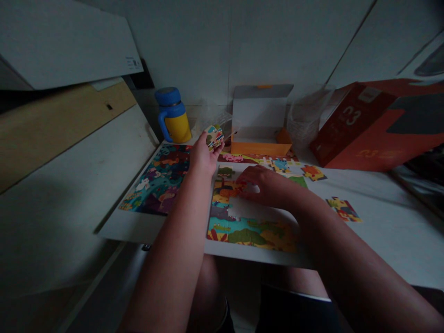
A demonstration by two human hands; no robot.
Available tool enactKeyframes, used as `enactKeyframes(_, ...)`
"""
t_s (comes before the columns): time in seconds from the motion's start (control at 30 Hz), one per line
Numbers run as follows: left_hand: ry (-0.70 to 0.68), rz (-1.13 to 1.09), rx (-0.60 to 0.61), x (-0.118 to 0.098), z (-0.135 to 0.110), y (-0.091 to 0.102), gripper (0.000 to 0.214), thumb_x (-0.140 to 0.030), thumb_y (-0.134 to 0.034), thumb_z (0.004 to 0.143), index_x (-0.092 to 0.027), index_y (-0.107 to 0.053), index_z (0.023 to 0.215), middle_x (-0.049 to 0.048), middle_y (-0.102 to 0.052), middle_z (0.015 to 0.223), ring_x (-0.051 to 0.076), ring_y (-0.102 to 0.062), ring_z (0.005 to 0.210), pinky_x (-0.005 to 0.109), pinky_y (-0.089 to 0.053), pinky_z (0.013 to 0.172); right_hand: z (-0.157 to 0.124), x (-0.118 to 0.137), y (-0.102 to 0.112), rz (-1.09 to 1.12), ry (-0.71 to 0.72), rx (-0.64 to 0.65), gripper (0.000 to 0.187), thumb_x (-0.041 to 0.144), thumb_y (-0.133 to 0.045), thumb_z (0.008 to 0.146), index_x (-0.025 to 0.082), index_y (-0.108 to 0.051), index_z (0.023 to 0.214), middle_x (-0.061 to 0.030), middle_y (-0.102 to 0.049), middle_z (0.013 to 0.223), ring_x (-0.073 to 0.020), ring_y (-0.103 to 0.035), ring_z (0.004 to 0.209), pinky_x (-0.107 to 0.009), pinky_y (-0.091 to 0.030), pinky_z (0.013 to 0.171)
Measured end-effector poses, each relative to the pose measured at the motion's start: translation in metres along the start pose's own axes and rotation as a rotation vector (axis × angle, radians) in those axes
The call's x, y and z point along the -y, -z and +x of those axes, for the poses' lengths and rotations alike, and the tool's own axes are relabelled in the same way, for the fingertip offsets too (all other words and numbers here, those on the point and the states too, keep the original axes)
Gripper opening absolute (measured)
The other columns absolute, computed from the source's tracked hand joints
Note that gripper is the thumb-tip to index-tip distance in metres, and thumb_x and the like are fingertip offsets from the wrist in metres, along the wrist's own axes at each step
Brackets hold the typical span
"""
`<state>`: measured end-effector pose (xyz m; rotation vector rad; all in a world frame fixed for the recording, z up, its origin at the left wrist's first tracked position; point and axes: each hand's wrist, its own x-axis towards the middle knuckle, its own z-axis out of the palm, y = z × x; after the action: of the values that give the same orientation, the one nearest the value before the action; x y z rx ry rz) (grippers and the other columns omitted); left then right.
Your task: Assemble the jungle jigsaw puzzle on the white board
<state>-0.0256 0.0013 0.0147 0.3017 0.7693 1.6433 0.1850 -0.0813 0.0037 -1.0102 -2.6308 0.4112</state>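
My left hand point(206, 155) is raised over the back of the table, closed around a small stack of puzzle pieces point(215, 138). Lower and to the right, my right hand point(262, 185) reaches over a partly assembled jigsaw puzzle point(246, 237). Its thumb and fingers curl around an orange puzzle piece point(245, 187) near the puzzle's left side; the fingertips partly hide it. Joined pieces run along the left and bottom of this puzzle, around a pale bare area. Loose puzzle pieces point(313, 173) lie to its right, including a multicoloured puzzle piece point(344, 209).
A dark-blue assembled puzzle point(156, 185) lies at left, below a blue and yellow jug point(176, 118). Behind the hands stand an open orange box point(262, 147) and clear plastic wrap point(305, 118). A large red box point(367, 125) occupies the right back; white boards point(69, 41) lean at left.
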Motion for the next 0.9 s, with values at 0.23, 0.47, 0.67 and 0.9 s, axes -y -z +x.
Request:
enactKeyframes(0.23, 0.005, 0.025, 0.012, 0.001, 0.000, 0.000, 0.016, -0.030, -0.063, 0.099, -0.020, -0.070, 0.110, 0.0079, -0.074, 0.094, 0.019, -0.073, 0.086, 0.032, -0.061, 0.084, 0.006, 0.012, -0.001, 0.057, 0.026, 0.010, 0.017, 0.018, -0.068, 0.089, 0.022, -0.079, 0.102, -0.0108, -0.075, 0.108, -0.0265, -0.067, 0.104, -0.042, -0.051, 0.098)
enactKeyframes(0.47, 0.076, 0.211, 0.230, 0.012, -0.010, -0.002, 0.011, -0.029, -0.072, 0.094, -0.019, -0.070, 0.096, 0.0072, -0.074, 0.089, 0.018, -0.072, 0.079, 0.033, -0.063, 0.080, 0.009, -0.001, 0.000, 0.266, -0.355, -0.510, 0.019, 0.036, -0.063, 0.099, 0.018, -0.066, 0.103, -0.0075, -0.074, 0.094, -0.0184, -0.067, 0.076, -0.031, -0.050, 0.069)
enactKeyframes(0.67, 0.056, 0.461, 0.463, 0.036, -0.030, -0.004, 0.026, -0.032, -0.084, 0.086, -0.020, -0.068, 0.103, 0.0052, -0.073, 0.100, 0.018, -0.071, 0.084, 0.032, -0.064, 0.073, 0.014, -0.023, -0.011, 0.768, -0.523, -0.666, 0.052, 0.062, -0.080, 0.082, 0.021, -0.062, 0.109, -0.0055, -0.073, 0.093, -0.0170, -0.068, 0.069, -0.030, -0.055, 0.062)
enactKeyframes(0.9, 0.092, 0.554, 0.523, 0.043, -0.034, -0.003, 0.030, -0.039, -0.085, 0.085, -0.021, -0.068, 0.103, 0.0068, -0.072, 0.107, 0.019, -0.070, 0.090, 0.034, -0.063, 0.076, 0.017, -0.027, -0.012, 1.164, -0.522, -0.686, 0.054, 0.057, -0.094, 0.064, 0.021, -0.061, 0.088, -0.0013, -0.073, 0.081, -0.0126, -0.067, 0.066, -0.026, -0.057, 0.064)
